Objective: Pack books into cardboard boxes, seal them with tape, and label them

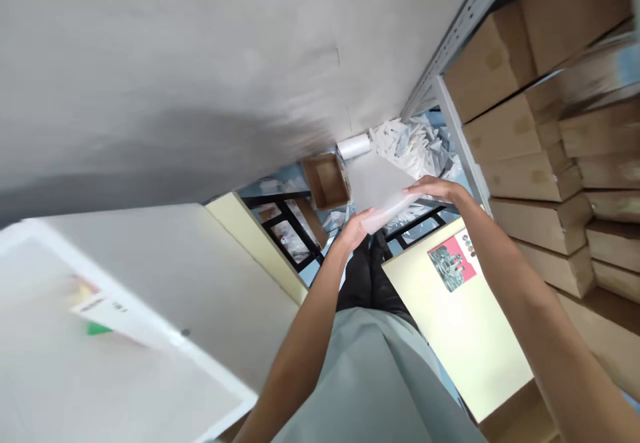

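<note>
We have both hands on a white sheet (377, 179), held out ahead of our body, over the gap between the pale surfaces. Our left hand (354, 231) has its fingers clamped on the near left end; our right hand (434, 188) has its fingers clamped on the opposite end, thumb toward the top. Holding it at two ends probably keeps something so thin and limp from sagging—one hand alone would likely let it fold. Its near edge looks curled or doubled over between our hands (blur hides which).

Just beyond the sheet lies a white roll (354, 147), next to an open cardboard box (326, 181) and a heap of white scraps (415, 144). To our right, a metal rack (460, 136) stands beside stacked cartons (520, 126), presumably piled square so that they sit steady. Below our right forearm, a pale yellow bench (460, 343) carries a printed picture (447, 266), flat on its top—well clear of the sheet, perhaps to leave our hands room.
</note>
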The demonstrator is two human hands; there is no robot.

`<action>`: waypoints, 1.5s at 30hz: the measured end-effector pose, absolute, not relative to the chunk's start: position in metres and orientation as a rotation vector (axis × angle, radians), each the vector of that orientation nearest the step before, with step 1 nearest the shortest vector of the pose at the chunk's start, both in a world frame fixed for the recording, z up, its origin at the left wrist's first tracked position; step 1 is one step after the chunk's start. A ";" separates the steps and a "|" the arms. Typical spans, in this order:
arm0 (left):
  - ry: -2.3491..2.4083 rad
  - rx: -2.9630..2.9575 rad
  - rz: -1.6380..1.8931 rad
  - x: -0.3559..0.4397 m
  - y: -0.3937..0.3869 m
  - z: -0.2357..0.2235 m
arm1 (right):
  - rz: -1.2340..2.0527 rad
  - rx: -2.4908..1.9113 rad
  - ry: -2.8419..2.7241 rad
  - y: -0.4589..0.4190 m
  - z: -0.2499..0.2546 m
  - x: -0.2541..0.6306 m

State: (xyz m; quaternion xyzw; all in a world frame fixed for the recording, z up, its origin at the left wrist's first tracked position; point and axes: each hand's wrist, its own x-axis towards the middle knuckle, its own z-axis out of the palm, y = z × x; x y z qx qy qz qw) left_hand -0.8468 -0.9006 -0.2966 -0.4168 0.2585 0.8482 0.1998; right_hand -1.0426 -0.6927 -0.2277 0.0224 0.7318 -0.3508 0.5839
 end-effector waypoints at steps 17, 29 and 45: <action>1.001 -0.690 2.289 -0.732 -0.793 -0.084 | -1.254 -0.048 1.609 -0.519 0.014 -0.862; 1.136 -0.656 1.951 -0.581 -0.621 -0.070 | -1.638 0.271 1.612 -0.330 -0.007 -0.646; 0.924 -0.696 1.312 -0.400 -0.395 -0.163 | -1.568 1.262 1.869 -0.142 -0.131 -0.391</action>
